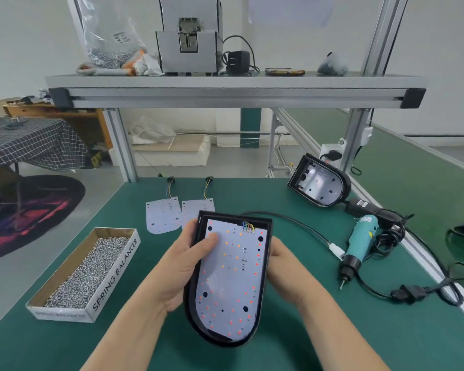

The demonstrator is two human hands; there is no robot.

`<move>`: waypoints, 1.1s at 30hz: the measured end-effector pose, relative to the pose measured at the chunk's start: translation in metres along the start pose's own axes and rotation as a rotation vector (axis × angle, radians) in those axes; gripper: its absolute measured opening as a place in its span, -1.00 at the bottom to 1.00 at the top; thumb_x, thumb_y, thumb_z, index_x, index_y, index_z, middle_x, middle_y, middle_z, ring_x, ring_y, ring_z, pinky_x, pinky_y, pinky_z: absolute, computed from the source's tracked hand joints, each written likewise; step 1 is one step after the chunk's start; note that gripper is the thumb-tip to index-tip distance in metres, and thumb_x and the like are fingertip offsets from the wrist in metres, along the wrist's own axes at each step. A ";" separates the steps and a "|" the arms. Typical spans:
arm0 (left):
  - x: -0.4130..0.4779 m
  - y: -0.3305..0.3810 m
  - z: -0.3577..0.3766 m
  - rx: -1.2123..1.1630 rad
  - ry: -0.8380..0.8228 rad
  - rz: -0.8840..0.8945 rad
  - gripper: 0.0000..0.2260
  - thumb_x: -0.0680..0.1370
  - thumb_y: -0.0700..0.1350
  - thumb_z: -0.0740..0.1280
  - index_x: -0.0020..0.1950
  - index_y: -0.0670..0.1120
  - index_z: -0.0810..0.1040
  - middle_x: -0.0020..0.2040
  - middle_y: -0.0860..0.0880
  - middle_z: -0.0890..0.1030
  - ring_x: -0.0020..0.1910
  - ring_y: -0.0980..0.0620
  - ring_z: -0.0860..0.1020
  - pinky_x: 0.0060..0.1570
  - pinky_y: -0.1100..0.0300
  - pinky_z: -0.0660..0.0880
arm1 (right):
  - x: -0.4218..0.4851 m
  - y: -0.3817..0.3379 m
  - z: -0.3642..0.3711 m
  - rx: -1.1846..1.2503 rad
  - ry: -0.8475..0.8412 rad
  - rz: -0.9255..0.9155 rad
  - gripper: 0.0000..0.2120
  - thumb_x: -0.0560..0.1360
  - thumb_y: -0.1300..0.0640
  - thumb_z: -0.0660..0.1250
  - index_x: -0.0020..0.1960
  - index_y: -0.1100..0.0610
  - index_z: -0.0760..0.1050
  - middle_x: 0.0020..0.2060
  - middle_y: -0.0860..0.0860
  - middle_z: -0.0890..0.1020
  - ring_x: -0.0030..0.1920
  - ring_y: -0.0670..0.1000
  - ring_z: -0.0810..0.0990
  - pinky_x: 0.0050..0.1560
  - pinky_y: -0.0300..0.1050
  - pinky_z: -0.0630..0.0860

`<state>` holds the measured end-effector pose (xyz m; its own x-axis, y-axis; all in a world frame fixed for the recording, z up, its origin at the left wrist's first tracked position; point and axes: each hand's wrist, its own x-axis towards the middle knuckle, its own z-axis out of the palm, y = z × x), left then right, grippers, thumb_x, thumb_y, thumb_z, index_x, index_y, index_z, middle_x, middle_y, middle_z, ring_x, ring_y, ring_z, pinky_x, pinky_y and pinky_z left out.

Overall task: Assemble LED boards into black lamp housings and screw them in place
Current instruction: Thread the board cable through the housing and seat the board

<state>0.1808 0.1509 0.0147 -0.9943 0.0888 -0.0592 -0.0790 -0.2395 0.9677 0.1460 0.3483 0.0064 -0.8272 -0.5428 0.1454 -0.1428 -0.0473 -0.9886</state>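
- Left hand [184,266] grips black lamp housing [225,216] by its left wall. Palm lies along the edge and the fingers curl round behind, hidden. Thumb [208,242] reaches over the rim and presses on LED board [231,279] near its far-left corner.
- Right hand [279,266] holds the same housing by the right wall, abt mid-length. Its fingers go behind the shell, so only the back of the hand & wrist show.
- Housing is up off green table [306,330] between both hands, open side up, tilted toward camera. Rounded end is nearest, square end far.
- LED board sits inside the housing, white, filling nearly the whole cavity. It has red & orange dots across it and a few dark holes. Coloured wires [248,227] sit at its far edge, by the housing's square end.
- Left of housing: open cardboard box [115,271] full of small silver screws, "SPRING BALANCER" on its side, flat on table, apart from left hand.
- Just beyond housing, to the left: 2 spare LED boards [162,215] flat on table side by side, each w/ a wire lead running away from camera.
- Right of housing: teal el. screwdriver [359,245] lying on table, bit toward camera, black cable looped round it, well apart from right hand.
- Far right beyond housing: second housing [319,183] propped on edge, shiny bare inside facing camera.
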 end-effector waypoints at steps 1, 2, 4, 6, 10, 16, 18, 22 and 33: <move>-0.001 -0.001 0.001 -0.015 -0.008 -0.004 -0.65 0.49 0.07 0.47 0.25 0.06 0.55 0.25 -0.12 0.64 0.17 -0.12 0.65 0.03 -0.02 0.63 | 0.000 0.000 0.003 -0.034 0.040 0.004 -0.65 0.41 0.24 0.33 0.11 -0.04 0.66 0.01 -0.11 0.74 -0.02 -0.16 0.68 -0.07 -0.28 0.57; -0.002 -0.002 0.003 -0.020 -0.011 -0.008 -0.67 0.50 0.05 0.45 0.25 0.06 0.55 0.24 -0.11 0.64 0.18 -0.12 0.64 0.02 0.02 0.62 | 0.000 0.000 0.005 -0.071 0.071 0.007 -0.64 0.40 0.20 0.32 0.07 -0.15 0.67 -0.01 -0.16 0.73 -0.02 -0.21 0.68 -0.09 -0.31 0.57; -0.004 -0.002 0.005 -0.013 -0.013 -0.016 -0.66 0.49 0.05 0.47 0.24 0.05 0.56 0.22 -0.11 0.66 0.14 -0.11 0.66 -0.01 0.05 0.62 | -0.001 -0.002 0.005 -0.097 0.060 0.007 -0.60 0.42 0.19 0.29 -0.01 -0.29 0.65 -0.05 -0.25 0.72 -0.06 -0.29 0.66 -0.13 -0.37 0.55; -0.005 0.001 0.006 -0.012 -0.016 -0.023 -0.59 0.40 0.03 0.57 0.20 0.01 0.58 0.17 -0.15 0.68 0.06 -0.13 0.68 -0.07 0.04 0.62 | 0.000 0.000 0.005 -0.096 0.015 0.020 -0.63 0.45 0.23 0.29 0.03 -0.19 0.68 -0.03 -0.19 0.73 -0.03 -0.24 0.67 -0.09 -0.33 0.57; -0.005 0.005 0.007 -0.045 0.007 -0.012 -0.61 0.33 -0.11 0.62 0.12 -0.03 0.63 0.11 -0.22 0.69 -0.02 -0.21 0.70 -0.13 -0.04 0.63 | 0.002 0.006 -0.002 -0.413 0.190 -0.062 -0.84 0.44 0.30 0.30 -0.08 0.17 0.64 -0.16 -0.02 0.71 -0.16 -0.14 0.55 -0.07 -0.03 0.62; -0.005 0.006 0.009 0.003 0.035 0.040 -0.70 0.39 -0.14 0.56 0.07 0.04 0.63 0.09 -0.14 0.71 0.01 -0.16 0.71 -0.15 0.04 0.64 | -0.002 0.005 -0.009 -0.349 0.204 -0.005 -0.74 0.51 0.34 0.27 -0.10 0.01 0.62 -0.19 0.08 0.67 -0.19 -0.08 0.49 -0.17 -0.02 0.49; -0.003 0.008 0.006 0.037 0.067 0.063 -0.71 0.44 -0.19 0.54 0.11 0.01 0.60 0.08 -0.14 0.72 0.01 -0.16 0.71 -0.15 0.06 0.65 | -0.007 0.000 -0.013 -0.043 0.308 0.020 -0.78 0.52 0.15 0.23 0.00 0.10 0.65 -0.21 0.16 0.63 -0.21 0.02 0.49 -0.25 -0.06 0.43; -0.002 0.000 0.009 0.100 0.092 0.088 -0.74 0.49 -0.29 0.49 0.09 -0.05 0.56 0.01 -0.17 0.72 -0.04 -0.19 0.71 -0.17 0.05 0.65 | -0.012 -0.005 -0.010 -0.134 0.287 0.035 -0.81 0.52 -0.09 0.34 -0.07 0.03 0.61 -0.25 -0.07 0.61 -0.25 -0.08 0.52 -0.23 -0.22 0.49; 0.010 0.013 -0.006 0.306 -0.059 0.225 -0.75 0.37 -0.15 0.52 -0.05 0.06 0.54 -0.22 0.05 0.58 -0.24 0.10 0.54 -0.18 0.33 0.51 | -0.013 -0.006 -0.020 -0.061 0.058 -0.068 -0.68 0.56 -0.18 0.31 -0.05 0.08 0.54 -0.24 -0.01 0.54 -0.24 -0.07 0.47 -0.19 -0.22 0.46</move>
<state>0.1692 0.1429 0.0250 -0.9779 0.1241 0.1683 0.1744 0.0401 0.9839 0.1462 0.3725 0.0113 -0.8441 -0.4907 0.2160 -0.2314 -0.0300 -0.9724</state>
